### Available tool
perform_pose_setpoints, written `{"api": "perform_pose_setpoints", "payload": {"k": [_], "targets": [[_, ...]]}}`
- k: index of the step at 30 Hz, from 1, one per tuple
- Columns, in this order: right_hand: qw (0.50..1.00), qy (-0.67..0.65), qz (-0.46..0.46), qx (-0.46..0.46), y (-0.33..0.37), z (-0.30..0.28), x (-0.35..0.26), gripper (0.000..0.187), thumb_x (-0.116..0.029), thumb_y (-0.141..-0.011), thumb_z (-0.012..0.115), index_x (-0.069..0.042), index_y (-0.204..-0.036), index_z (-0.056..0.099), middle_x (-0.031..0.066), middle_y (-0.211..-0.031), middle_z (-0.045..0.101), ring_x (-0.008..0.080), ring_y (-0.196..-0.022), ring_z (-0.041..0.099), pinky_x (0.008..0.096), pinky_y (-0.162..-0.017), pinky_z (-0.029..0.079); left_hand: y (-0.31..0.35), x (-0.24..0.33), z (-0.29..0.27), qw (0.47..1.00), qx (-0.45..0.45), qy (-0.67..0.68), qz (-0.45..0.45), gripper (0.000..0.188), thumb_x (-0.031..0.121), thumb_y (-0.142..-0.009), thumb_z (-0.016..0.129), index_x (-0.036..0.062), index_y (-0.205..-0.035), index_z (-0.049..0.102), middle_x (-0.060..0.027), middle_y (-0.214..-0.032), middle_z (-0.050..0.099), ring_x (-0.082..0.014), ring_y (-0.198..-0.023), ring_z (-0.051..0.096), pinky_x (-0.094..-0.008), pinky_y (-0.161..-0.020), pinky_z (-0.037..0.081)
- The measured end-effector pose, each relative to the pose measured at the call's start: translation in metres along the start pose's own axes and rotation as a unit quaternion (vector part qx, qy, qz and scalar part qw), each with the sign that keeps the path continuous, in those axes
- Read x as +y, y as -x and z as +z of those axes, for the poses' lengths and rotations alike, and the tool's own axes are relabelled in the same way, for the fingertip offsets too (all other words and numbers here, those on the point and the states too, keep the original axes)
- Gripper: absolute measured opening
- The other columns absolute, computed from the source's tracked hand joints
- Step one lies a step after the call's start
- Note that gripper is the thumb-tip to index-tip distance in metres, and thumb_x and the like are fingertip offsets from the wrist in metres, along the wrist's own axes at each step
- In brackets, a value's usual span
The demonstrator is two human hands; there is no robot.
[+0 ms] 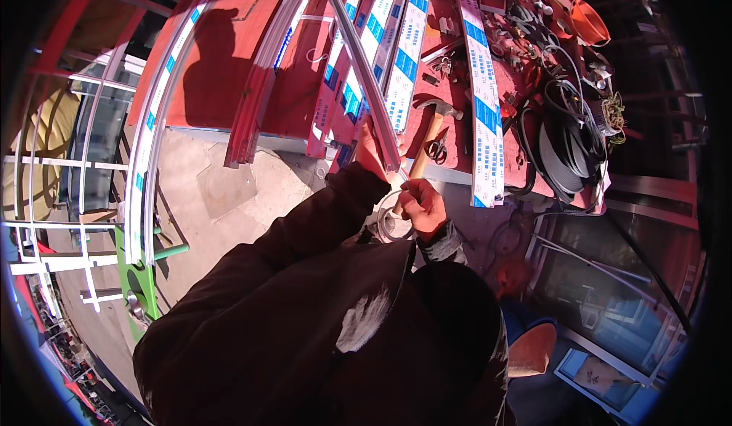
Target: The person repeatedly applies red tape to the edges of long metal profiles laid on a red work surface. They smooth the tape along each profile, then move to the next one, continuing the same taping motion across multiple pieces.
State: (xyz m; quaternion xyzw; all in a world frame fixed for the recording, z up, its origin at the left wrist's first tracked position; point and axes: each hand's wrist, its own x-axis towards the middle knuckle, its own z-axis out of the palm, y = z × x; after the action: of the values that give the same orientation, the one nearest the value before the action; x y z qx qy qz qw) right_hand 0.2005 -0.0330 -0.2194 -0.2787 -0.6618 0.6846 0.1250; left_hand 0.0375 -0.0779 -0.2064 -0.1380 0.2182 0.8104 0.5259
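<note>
My left hand (pixel 371 154) is wrapped round the near end of a long, narrow, dark metal profile (pixel 357 52). The profile slants away over the red table, its far end up and to the left. Just below that end, my right hand (pixel 424 208) is closed in a pinch on a thin light strip (pixel 405 175), only a short piece of which shows. Under my hands hangs a loop of pale, cord-like material (pixel 387 223); whether it joins the pinched strip is unclear. A claw hammer (pixel 432 131) and black-handled scissors (pixel 436 151) lie right of the profile.
Film-wrapped profiles (pixel 408 52) in blue and white lie across the red table (pixel 293 113), with one wrapped bar (pixel 482 106) further right. Bare profiles (pixel 263 90) overhang its front edge. A coil of black strip (pixel 563 151), small parts and an orange container (pixel 589 22) crowd the right side.
</note>
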Motion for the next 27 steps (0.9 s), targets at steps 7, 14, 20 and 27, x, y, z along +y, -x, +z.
{"api": "perform_pose_setpoints", "payload": {"k": [7,14,20,27], "targets": [[0.982,0.172,-0.041,0.065,0.007,-0.019,-0.033,0.02,-0.019,-0.089,0.056,0.0,-0.083,0.059,0.0144,-0.058,0.051,0.0175,-0.053,0.051,0.0324,-0.053,0.042,-0.019,-0.018,-0.019,0.998,0.044,-0.034,0.036,0.055,0.065,-0.083,0.042,0.0112,-0.084,0.049,-0.0034,-0.066,0.045,-0.0189,-0.057,0.047,-0.0325,-0.051,0.039],[0.984,-0.115,-0.012,0.137,0.033,0.01,-0.061,0.022,-0.02,-0.094,0.053,0.001,-0.093,0.061,-0.0077,-0.061,0.046,0.0006,-0.052,0.034,0.0175,-0.049,0.024,-0.026,-0.029,0.009,0.995,0.04,0.077,-0.042,0.053,0.065,-0.086,0.033,0.0154,-0.075,0.048,-0.0045,-0.059,0.045,-0.0231,-0.05,0.047,-0.036,-0.045,0.037],[0.981,-0.168,0.003,0.099,0.023,0.006,-0.068,0.021,-0.018,-0.095,0.052,0.0,-0.089,0.06,-0.0064,-0.063,0.047,0.0014,-0.055,0.036,0.0177,-0.052,0.029,-0.034,-0.031,0.01,0.998,0.04,0.032,-0.034,0.042,0.055,-0.087,0.036,0.0152,-0.075,0.046,-0.0052,-0.061,0.045,-0.0229,-0.05,0.046,-0.0366,-0.045,0.037],[0.979,-0.176,0.018,0.101,0.016,0.003,-0.065,0.022,-0.02,-0.094,0.052,0.0,-0.087,0.06,-0.0059,-0.064,0.049,0.0014,-0.057,0.038,0.0179,-0.053,0.03,-0.037,-0.033,0.011,0.998,0.024,0.042,-0.027,0.036,0.05,-0.086,0.042,0.0147,-0.082,0.048,-0.0054,-0.062,0.046,-0.0229,-0.05,0.047,-0.0369,-0.045,0.038]]}}
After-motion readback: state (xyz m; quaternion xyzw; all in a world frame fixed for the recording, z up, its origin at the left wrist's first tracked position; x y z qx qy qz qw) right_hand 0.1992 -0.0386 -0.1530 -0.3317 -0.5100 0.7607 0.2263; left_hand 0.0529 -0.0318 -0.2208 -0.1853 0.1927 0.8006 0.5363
